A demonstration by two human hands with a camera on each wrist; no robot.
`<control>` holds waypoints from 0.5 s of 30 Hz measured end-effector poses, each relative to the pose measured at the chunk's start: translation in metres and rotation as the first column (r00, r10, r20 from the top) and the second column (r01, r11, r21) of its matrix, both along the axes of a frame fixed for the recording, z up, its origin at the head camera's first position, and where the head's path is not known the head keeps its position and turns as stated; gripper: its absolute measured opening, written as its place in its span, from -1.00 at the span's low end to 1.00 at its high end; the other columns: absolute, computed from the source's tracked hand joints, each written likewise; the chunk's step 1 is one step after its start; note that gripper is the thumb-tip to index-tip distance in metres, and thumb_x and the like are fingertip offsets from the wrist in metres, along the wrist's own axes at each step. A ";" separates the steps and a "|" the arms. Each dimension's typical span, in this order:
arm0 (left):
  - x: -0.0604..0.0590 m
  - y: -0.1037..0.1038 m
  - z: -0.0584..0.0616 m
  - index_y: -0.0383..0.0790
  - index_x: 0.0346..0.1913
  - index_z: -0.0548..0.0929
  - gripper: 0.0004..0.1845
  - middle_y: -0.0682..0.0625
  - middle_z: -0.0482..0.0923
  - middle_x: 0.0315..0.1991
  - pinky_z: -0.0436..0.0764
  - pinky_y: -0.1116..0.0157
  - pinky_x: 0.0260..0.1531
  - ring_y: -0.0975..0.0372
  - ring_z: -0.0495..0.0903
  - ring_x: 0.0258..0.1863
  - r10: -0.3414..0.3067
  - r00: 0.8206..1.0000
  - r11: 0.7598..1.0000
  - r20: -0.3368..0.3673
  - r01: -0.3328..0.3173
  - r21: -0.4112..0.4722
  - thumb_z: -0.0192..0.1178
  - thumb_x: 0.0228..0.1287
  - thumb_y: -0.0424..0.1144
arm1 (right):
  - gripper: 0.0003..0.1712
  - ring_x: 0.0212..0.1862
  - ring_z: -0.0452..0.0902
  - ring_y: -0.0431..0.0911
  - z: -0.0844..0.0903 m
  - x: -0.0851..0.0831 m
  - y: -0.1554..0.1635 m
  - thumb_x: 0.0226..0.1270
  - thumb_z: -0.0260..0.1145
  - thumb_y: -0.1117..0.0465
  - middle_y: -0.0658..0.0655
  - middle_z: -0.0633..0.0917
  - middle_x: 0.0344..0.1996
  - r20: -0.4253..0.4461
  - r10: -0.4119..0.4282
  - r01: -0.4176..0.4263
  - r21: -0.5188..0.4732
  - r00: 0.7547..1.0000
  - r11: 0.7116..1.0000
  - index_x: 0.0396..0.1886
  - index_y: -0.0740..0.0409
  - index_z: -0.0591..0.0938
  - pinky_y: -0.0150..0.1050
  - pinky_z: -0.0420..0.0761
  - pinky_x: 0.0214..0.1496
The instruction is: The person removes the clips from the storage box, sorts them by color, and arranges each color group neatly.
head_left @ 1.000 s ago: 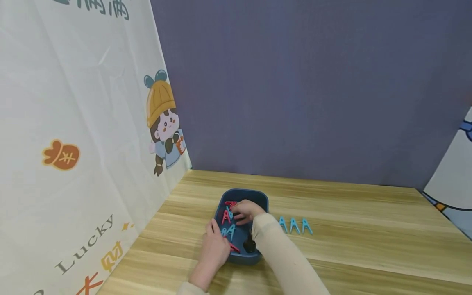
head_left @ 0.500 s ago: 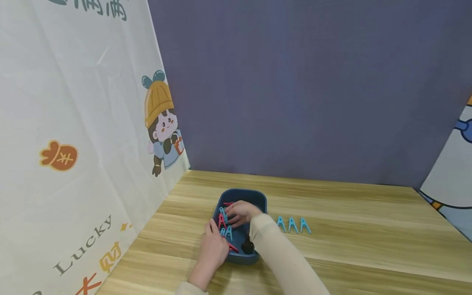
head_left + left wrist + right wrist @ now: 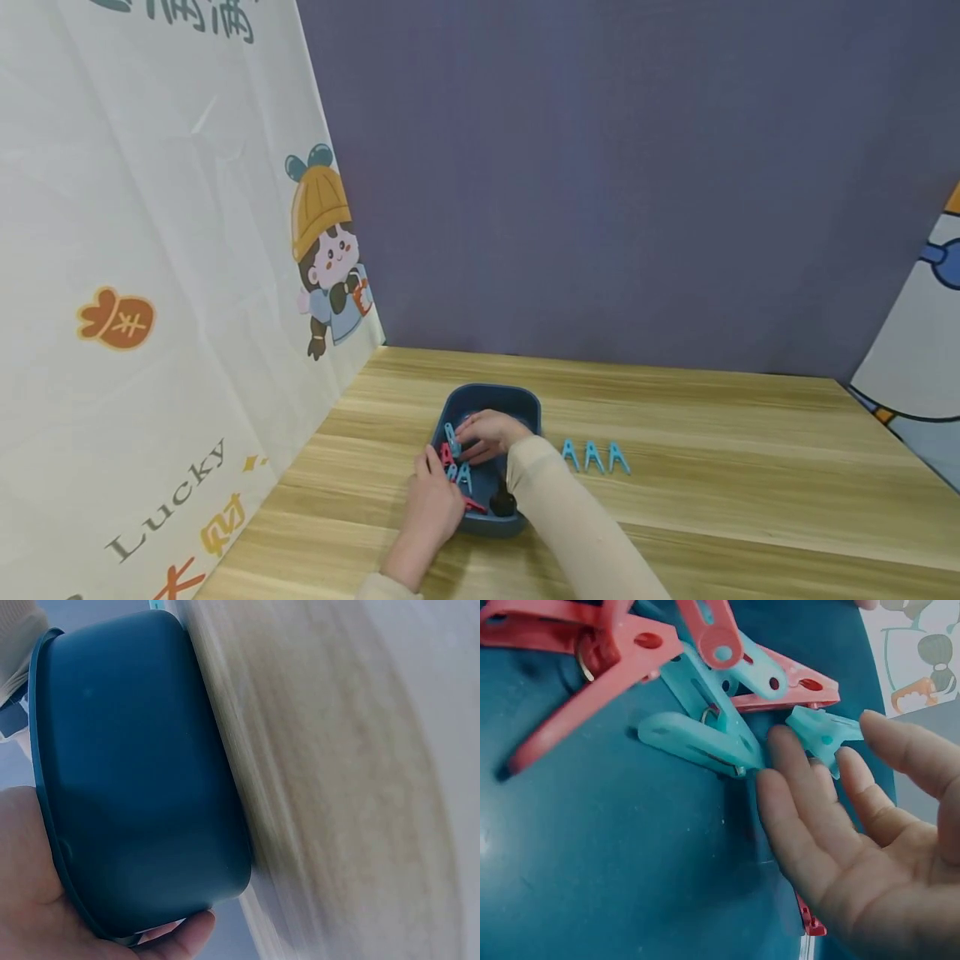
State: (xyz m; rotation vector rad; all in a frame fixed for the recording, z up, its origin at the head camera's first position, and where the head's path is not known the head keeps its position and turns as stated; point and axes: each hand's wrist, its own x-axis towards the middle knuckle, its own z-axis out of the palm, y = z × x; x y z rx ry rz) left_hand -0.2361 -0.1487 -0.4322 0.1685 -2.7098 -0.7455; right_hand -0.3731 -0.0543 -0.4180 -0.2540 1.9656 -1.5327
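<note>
1. Clothespins [image 3: 705, 712], blue and red, are lying in a loose heap inside the dark blue tub [image 3: 525, 404], which is sitting at lower centre of the head view on the wooden table [image 3: 712, 467].
2. Right hand [image 3: 487, 433] is reaching into the tub from the right; in the right wrist view its fingers [image 3: 802, 802] are lying straight and slightly spread, fingertips touching a light blue pin [image 3: 821, 735] and just beside the heap, not pinching anything.
3. Left hand [image 3: 435, 504] is holding the tub's near left wall; the left wrist view is showing the palm [image 3: 30, 900] against the rim and the thumb curling under the tub's lower edge. Remaining fingers are hidden, so their spread cannot be told.
4. Black round object [image 3: 502, 502] is sitting in the near right corner of the tub, partly hidden by the beige sleeve [image 3: 570, 525].
5. Three blue pins [image 3: 592, 457] are standing in a row on the table just right of the tub, apart from it.
6. Cartoon-printed white cloth [image 3: 150, 292] is hanging along the left of the frame; a purple-grey backdrop [image 3: 600, 167] is filling the upper centre.
</note>
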 end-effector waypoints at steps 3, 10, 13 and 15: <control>0.000 -0.001 0.001 -0.70 0.24 0.12 -0.32 -0.51 0.14 0.13 0.46 -0.06 -0.18 -0.22 0.40 -0.15 -0.003 1.000 1.000 0.022 0.003 0.014 0.07 0.10 -0.39 | -0.73 -0.26 0.62 0.08 0.000 0.002 -0.002 0.17 0.26 0.39 0.22 0.62 -0.31 -0.005 0.003 -0.003 -0.013 1.000 1.000 -0.12 0.38 0.53 -0.07 0.59 -0.21; 0.001 -0.001 0.001 -0.70 0.23 0.13 -0.32 -0.50 0.15 0.12 0.46 -0.06 -0.21 -0.23 0.40 -0.17 0.000 1.000 1.000 -0.001 0.000 0.016 0.09 0.09 -0.39 | -0.76 -0.37 0.61 -0.01 -0.001 0.002 -0.004 0.15 0.26 0.44 0.24 0.60 -0.35 -0.018 0.006 -0.007 -0.023 1.000 1.000 -0.16 0.40 0.53 -0.13 0.60 -0.24; 0.001 0.000 0.001 -0.69 0.23 0.13 -0.32 -0.49 0.15 0.11 0.46 -0.06 -0.20 -0.21 0.40 -0.17 0.007 1.000 1.000 0.002 -0.007 0.019 0.09 0.10 -0.39 | -0.73 -0.41 0.57 -0.06 0.000 0.001 -0.002 0.15 0.24 0.44 0.23 0.57 -0.33 -0.033 0.008 -0.009 -0.024 0.999 1.000 -0.12 0.41 0.52 -0.17 0.60 -0.25; 0.000 0.000 0.001 -0.69 0.24 0.13 -0.32 -0.49 0.15 0.12 0.46 -0.06 -0.19 -0.21 0.40 -0.16 0.012 1.000 1.000 0.010 -0.012 0.026 0.10 0.10 -0.39 | -0.71 -0.42 0.56 -0.06 0.000 0.000 0.001 0.16 0.24 0.43 0.22 0.56 -0.32 -0.049 0.012 -0.013 -0.031 0.999 0.999 -0.09 0.40 0.51 -0.18 0.60 -0.26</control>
